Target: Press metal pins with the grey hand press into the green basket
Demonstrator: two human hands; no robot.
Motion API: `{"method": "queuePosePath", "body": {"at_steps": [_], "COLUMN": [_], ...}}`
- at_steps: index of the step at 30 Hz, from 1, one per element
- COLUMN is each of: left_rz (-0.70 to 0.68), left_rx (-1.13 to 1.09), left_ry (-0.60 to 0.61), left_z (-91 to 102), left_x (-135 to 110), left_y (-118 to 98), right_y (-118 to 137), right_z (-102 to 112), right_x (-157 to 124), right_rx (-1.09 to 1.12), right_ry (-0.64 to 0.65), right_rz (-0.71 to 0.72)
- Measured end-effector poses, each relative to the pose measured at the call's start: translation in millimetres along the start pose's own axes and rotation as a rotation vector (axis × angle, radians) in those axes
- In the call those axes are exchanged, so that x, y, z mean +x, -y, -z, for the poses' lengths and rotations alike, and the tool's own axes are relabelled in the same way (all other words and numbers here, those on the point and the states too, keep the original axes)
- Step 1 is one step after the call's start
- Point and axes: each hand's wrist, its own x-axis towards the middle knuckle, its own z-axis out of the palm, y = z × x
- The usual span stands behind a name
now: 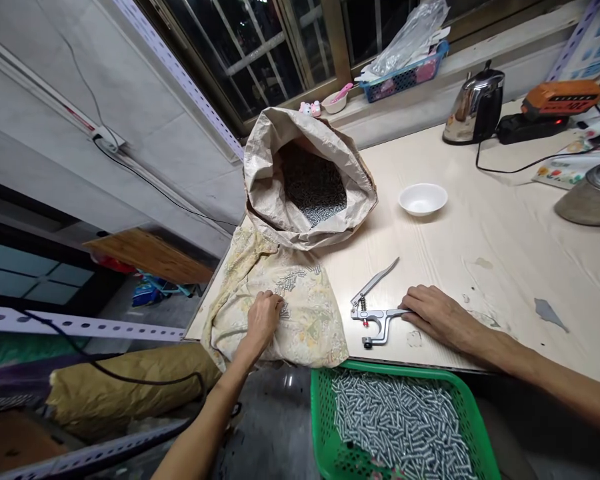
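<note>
The left grip (pixel 265 313) is resting with bent fingers at a scatter of small metal pieces (pixel 290 280); whether it is pinching any, I cannot tell. These pieces are lying on a floral cloth (pixel 300 337). The right grip (pixel 433 312) is lying on the bench (pixel 500 247), its fingers close together over one handle end of silver pliers (pixel 375 314); whether it is closing around that end is hidden. Beyond the cloth, an open sack (pixel 264 167) is holding similar pieces (pixel 325 212); a green basket (pixel 318 420) below the near edge is holding more. A white bowl (pixel 423 200) is standing beyond the pliers.
</note>
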Motion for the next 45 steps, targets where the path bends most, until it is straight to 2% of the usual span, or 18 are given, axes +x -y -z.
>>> {"method": "queuePosePath", "body": {"at_steps": [5, 9, 12, 15, 18, 21, 23, 28, 31, 35, 45], "left_rz": [-0.150, -0.168, -0.103, 0.044, 0.200, 0.277, 0.248, 0.162, 0.182, 0.195, 0.192], "left_rx": [0.081, 0.028, -0.147, -0.391, -0.648, -0.960, -1.112, -1.204, -1.224, -1.216, -1.167], "left_ry": [0.056, 0.034, -0.053, -0.127, -0.118, -0.059, -0.008, 0.181, 0.248, 0.273, 0.271], "left_z": [-1.4, -1.8, -3.3, -2.9, 2.7, 12.7, 18.9, 18.1, 6.7, -4.2, -4.2], "left_x": [1, 4, 7, 12, 15, 9, 0, -31, -44, -52, -53], "left_y": [-3, 0, 8, 15, 12, -11, -38, -110, -134, -143, -147], "right_y": [1, 2, 2, 2, 1, 0, 0, 1, 2, 4, 2], "right_z": [0, 1, 1, 1, 0, -1, -1, 0, 2, 4, 3], "right_x": [0, 0, 0, 0, 0, 1, 1, 2, 2, 2, 0], "right_rx": [-0.023, -0.042, -0.050, -0.055, -0.076, -0.115, -0.135, -0.228, -0.312, -0.384, -0.365], "right_ry": [0.004, -0.005, -0.012, -0.019, -0.026, -0.045, -0.047, -0.079, -0.112, -0.126, -0.109], "right_rz": [0.005, 0.014, 0.016, 0.025, 0.043, 0.046, 0.060, 0.131, 0.161, 0.180, 0.163]}}
